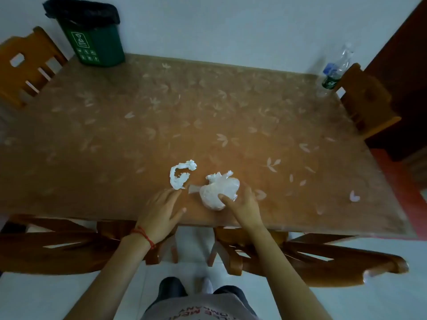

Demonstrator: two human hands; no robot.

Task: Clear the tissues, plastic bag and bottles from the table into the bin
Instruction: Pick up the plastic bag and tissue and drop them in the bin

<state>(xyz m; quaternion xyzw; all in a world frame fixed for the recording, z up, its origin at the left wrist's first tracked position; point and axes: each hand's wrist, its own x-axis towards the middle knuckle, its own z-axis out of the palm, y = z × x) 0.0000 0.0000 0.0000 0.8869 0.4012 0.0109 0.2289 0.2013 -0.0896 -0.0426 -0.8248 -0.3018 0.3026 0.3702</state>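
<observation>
- At the front edge of the tabletop [208, 112], right hand [245, 207] curls thumb and fingers round the bag [216, 192].
- Left hand [160, 210] lies flat, fingers spread, empty, beside the tissue [179, 177].

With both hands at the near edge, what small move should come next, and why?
Probably the left hand closes on the twisted tissue: its straight fingertips lie just short of it, while the right hand holds the plastic bag; the bin stands far left.

Table [92, 135] with tissue [179, 175], bag [217, 192], bottles [335, 70], bin [92, 38]
</observation>
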